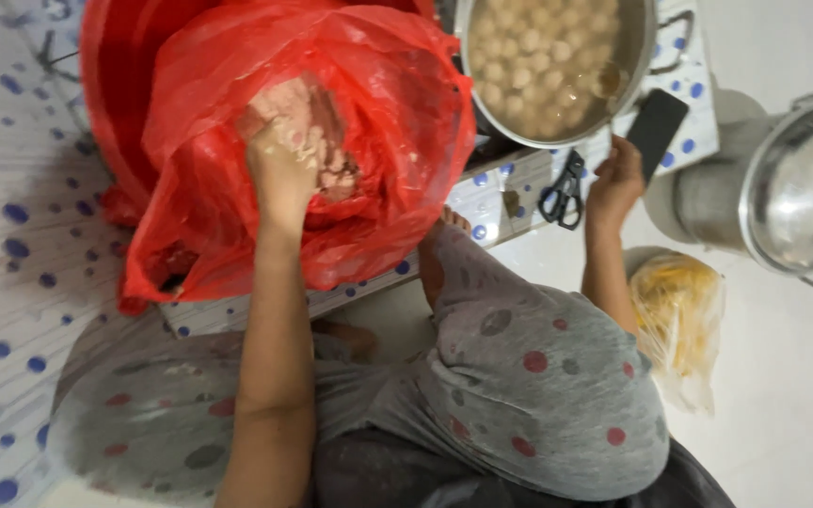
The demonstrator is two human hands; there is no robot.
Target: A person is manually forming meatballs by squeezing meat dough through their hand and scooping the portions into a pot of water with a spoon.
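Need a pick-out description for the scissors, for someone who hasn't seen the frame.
Start at the big metal pot full of pale round balls at the top of the view. Just below its rim, on the white blue-dotted surface, lie the scissors, beside the person's right hand. They are the only black-handled tool there; the dark phone nearby is a flat rectangle.

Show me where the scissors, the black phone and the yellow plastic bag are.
scissors [565,191], head view, on the black handles.
black phone [658,128], head view, middle of its screen.
yellow plastic bag [677,315], head view, middle of the bag.

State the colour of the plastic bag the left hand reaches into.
Red plastic bag, translucent; seen in the head view.
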